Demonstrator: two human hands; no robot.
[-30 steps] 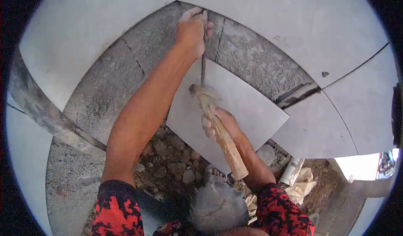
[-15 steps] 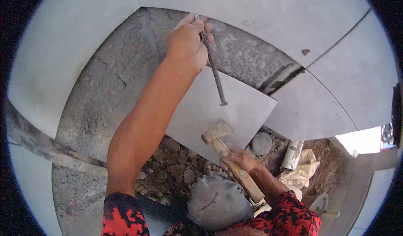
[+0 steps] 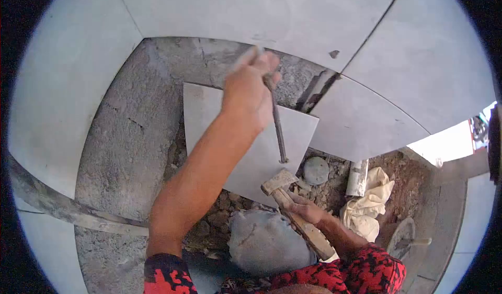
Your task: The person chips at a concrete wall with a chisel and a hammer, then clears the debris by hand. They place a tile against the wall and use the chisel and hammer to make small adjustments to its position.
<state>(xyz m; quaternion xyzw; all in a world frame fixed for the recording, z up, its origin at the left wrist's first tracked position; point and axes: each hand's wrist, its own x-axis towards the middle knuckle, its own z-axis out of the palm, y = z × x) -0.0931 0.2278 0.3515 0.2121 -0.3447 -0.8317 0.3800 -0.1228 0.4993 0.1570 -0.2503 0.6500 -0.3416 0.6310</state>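
My left hand (image 3: pixel 251 82) is closed around the upper part of a thin dark metal rod (image 3: pixel 278 129), in front of the bare cement strip; the fingers are slightly blurred. The rod's lower end is over a loose pale tile (image 3: pixel 246 160), near its right side. Lower right, my right hand (image 3: pixel 306 208) grips the wooden handle of a hammer (image 3: pixel 280 181). The hammer's head is just below the rod's lower end, with a small gap between them. My left forearm hides part of the tile.
Large pale tiles (image 3: pixel 251 11) cover the surface above, beside rough grey cement (image 3: pixel 130 142). A round grey lump (image 3: pixel 316 170), a white tube (image 3: pixel 357 178), a cream cloth (image 3: pixel 368 200) and a round tool with a handle (image 3: pixel 402 239) lie at the right.
The view has shifted. My left hand and the rod are lower in view, and the rod's tip is closer to the tile's right side. Both hands keep their hold.
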